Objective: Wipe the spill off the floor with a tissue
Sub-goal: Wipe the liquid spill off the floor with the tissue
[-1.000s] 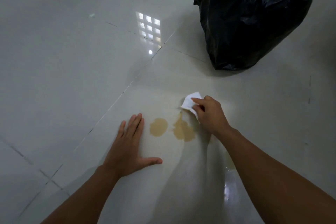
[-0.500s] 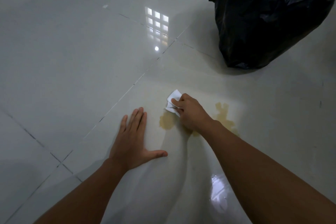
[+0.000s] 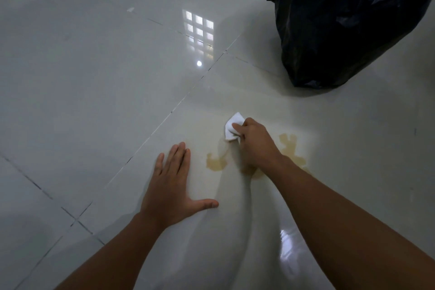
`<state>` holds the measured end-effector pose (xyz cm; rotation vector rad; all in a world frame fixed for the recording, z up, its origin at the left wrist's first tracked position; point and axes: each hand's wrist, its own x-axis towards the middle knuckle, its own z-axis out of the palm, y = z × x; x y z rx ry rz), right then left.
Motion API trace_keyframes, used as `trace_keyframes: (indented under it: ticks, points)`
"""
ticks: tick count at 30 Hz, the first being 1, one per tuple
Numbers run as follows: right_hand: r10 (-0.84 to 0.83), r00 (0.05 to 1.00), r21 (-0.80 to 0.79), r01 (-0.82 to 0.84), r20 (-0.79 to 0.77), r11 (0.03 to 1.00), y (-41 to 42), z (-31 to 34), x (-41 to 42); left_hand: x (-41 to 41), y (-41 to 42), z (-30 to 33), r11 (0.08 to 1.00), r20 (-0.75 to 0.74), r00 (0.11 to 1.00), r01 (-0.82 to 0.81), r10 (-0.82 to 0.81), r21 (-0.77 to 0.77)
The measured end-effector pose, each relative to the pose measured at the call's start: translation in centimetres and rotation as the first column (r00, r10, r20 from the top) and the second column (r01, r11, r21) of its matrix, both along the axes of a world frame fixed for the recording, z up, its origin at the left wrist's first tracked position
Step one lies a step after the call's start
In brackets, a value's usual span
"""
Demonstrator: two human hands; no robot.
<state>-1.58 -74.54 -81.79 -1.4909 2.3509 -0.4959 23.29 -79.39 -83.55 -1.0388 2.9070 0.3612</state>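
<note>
A yellowish-brown spill lies on the glossy pale tiled floor in patches: one smeared patch left of my right wrist and another patch to its right. My right hand is shut on a crumpled white tissue, pressed to the floor at the far edge of the spill. My forearm hides the middle of the spill. My left hand rests flat on the floor, fingers spread, just left of the spill and holding nothing.
A bin lined with a black plastic bag stands on the floor at the upper right, beyond the spill. Dark grout lines cross the tiles. A window reflection shines on the floor.
My right hand has swept the tissue leftward across the spill and then a little back to the right, smearing the left patch thinner and uncovering the right patch. My left hand has stayed planted.
</note>
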Motion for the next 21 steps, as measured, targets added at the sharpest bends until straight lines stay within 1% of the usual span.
trace_keyframes:
  ticks: [2, 6, 8, 9, 11, 13, 16, 19, 21]
  points:
    - [-0.024, 1.000, 0.002, 0.024, 0.019, 1.000, -1.4, 0.0, -0.7, 0.0, -0.1, -0.1, 1.000, -0.004, 1.000, 0.000, 0.000, -0.002]
    - [-0.004, 1.000, -0.030, 0.004, 0.014, 1.000, -2.1, -0.2, -0.2, 0.2, -0.3, -0.1, 1.000, -0.023, 1.000, -0.002, 0.002, 0.014]
    - [0.079, 0.996, -0.037, -0.077, 0.031, 0.996, -1.7, 0.1, 0.4, 0.2, -0.2, 0.0, 1.000, -0.021, 1.000, -0.002, 0.003, 0.021]
    - [0.160, 0.987, -0.031, -0.159, 0.027, 0.987, -1.4, 0.4, 0.9, 0.2, -0.1, 0.0, 1.000, -0.024, 1.000, -0.004, 0.004, 0.025]
    - [0.301, 0.953, -0.014, -0.301, 0.018, 0.954, -0.8, 0.9, 2.3, 0.2, -0.1, 0.0, 0.999, -0.054, 0.998, -0.018, 0.021, 0.050]
    - [0.389, 0.921, -0.023, -0.388, 0.022, 0.921, -0.1, 1.3, 3.8, 0.3, 0.0, 0.2, 0.996, -0.089, 0.995, -0.034, 0.041, 0.083]
    - [0.448, 0.894, -0.008, -0.448, 0.006, 0.894, 0.8, 1.9, 5.2, 0.4, 0.0, 0.2, 0.995, -0.100, 0.994, -0.023, 0.032, 0.092]
    - [0.513, 0.858, 0.051, -0.512, -0.019, 0.858, 1.2, 2.7, 5.3, 0.6, -0.2, 0.1, 0.995, -0.101, 0.995, -0.007, 0.017, 0.097]
    - [0.548, 0.836, 0.093, -0.546, 0.006, 0.833, 1.5, 2.9, 5.2, 0.7, -0.3, 0.1, 0.994, -0.096, 0.995, 0.001, 0.010, 0.109]
